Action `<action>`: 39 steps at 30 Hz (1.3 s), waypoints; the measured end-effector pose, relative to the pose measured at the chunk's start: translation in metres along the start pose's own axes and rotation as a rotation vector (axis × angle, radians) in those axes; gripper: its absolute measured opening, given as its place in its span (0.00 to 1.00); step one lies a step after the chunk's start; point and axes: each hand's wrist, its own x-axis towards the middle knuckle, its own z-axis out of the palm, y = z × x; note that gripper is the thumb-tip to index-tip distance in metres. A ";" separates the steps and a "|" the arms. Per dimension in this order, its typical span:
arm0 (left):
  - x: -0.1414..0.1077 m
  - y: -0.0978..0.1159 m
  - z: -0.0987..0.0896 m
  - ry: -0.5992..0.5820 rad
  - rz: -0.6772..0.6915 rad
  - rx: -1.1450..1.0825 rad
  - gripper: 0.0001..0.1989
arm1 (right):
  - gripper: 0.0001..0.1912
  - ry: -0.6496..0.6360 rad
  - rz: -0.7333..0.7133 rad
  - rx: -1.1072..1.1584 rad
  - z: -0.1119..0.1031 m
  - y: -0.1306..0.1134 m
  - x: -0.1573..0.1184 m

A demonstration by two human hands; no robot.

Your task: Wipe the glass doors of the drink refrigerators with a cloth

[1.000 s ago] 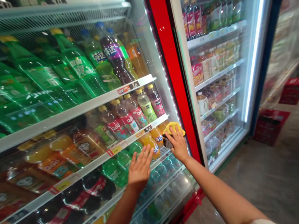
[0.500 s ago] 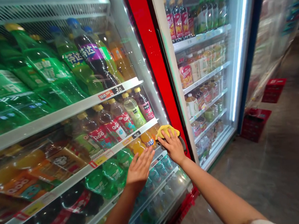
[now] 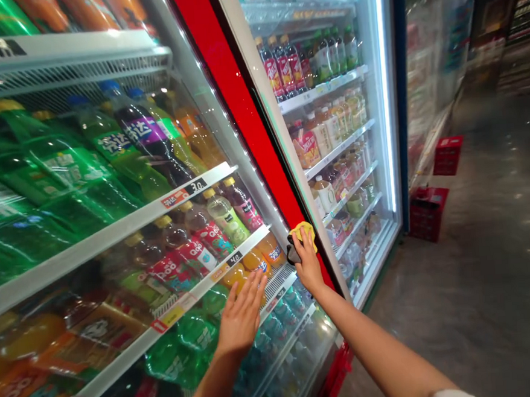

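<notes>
A yellow and grey cloth (image 3: 310, 230) is bunched under my right hand (image 3: 307, 262), whose fingers press it against the red door frame (image 3: 254, 145) at the edge of the glass. To its left, my left hand (image 3: 243, 312) lies flat with fingers stretched, at the glass door (image 3: 224, 135) of the drinks fridge; it holds nothing. Behind the glass stand rows of bottles, with a price-tagged shelf edge (image 3: 198, 285) just above my left hand. Small orange soda bottles (image 3: 255, 261) show behind the fingertips.
Right of the red frame stands a second lit fridge (image 3: 326, 97) with shelves of bottles and cartons. Two red boxes (image 3: 428, 214) sit on the floor beyond it, along the aisle (image 3: 492, 267). Large green bottles (image 3: 62, 158) fill the upper left shelf.
My right hand has moved the cloth from the glass edge onto the red frame and bunched it more. My left hand stays flat by the glass. The view has shifted upward and right.
</notes>
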 end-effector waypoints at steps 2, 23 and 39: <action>0.001 -0.001 -0.001 0.020 0.018 0.011 0.37 | 0.54 0.031 0.068 0.008 0.008 0.007 -0.015; 0.005 -0.019 -0.004 0.120 0.007 0.065 0.36 | 0.57 -0.056 -0.123 -0.272 -0.013 -0.033 0.031; -0.028 0.012 -0.046 -0.089 -0.442 -0.006 0.36 | 0.56 -0.194 -0.390 -0.216 -0.036 -0.047 0.043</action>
